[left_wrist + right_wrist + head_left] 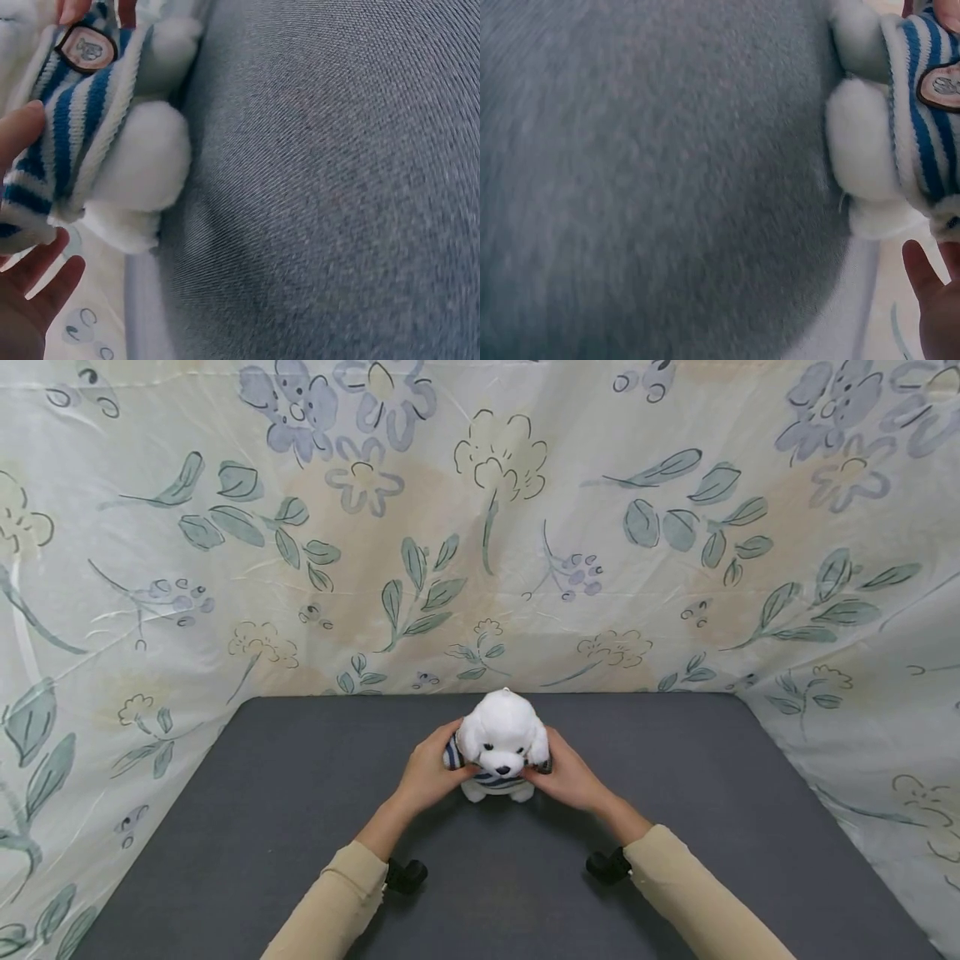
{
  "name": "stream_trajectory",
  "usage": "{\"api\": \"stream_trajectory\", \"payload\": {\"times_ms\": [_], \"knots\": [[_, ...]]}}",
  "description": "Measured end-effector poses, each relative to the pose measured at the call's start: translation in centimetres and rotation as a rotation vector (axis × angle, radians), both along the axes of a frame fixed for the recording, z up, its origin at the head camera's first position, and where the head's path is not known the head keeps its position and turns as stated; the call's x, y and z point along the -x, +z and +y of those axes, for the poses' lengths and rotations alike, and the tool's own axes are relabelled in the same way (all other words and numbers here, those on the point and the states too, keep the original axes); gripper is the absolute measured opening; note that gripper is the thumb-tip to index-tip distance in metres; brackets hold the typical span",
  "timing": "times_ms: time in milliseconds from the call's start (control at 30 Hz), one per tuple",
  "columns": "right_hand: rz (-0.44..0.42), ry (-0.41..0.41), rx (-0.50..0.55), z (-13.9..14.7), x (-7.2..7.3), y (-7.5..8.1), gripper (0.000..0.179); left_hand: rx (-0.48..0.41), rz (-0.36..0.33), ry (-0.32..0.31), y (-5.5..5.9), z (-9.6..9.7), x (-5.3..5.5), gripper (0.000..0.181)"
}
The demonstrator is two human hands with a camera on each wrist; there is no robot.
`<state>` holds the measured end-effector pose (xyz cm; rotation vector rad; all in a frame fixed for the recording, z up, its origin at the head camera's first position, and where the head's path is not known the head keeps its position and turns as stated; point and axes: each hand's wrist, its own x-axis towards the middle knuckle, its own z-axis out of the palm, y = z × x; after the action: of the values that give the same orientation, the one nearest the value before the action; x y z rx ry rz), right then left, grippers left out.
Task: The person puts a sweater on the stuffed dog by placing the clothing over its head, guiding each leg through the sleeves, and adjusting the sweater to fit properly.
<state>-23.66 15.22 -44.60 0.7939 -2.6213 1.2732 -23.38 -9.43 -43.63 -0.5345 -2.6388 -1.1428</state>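
A white plush dog [502, 731] in a blue-and-white striped knit sweater faces me at the middle of the dark grey table [315, 843]. My left hand [433, 772] grips its side on the left, thumb across the sweater front. On the other side my right hand [576, 774] holds it the same way. Up close in the left wrist view, a pinkish oval patch [86, 49] shows on the sweater. The dog's white feet [862, 135] are right at the table surface in the right wrist view. Its back is hidden.
A floral-patterned cloth [525, 527] hangs behind the table and along both sides. Black wrist devices [407, 877] sit below both hands, at the cuffs of beige sleeves [330, 897].
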Motion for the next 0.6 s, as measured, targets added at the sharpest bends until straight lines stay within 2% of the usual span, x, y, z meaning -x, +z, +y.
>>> {"api": "stream_trajectory", "payload": {"times_ms": [200,400,600], "knots": [[-0.04,-0.073,0.015,-0.9,0.3,-0.7,0.073,-0.016,-0.008,0.008,-0.7,0.4,0.4,0.059],[-0.066,-0.155,0.021,-1.5,0.4,-0.6,0.07,-0.036,-0.006,0.016,-1.1,0.6,0.5,0.055],[-0.08,-0.18,0.028,-1.4,0.4,-0.3,0.069,-0.038,-0.001,0.039,-1.2,0.9,0.6,0.05]]}}
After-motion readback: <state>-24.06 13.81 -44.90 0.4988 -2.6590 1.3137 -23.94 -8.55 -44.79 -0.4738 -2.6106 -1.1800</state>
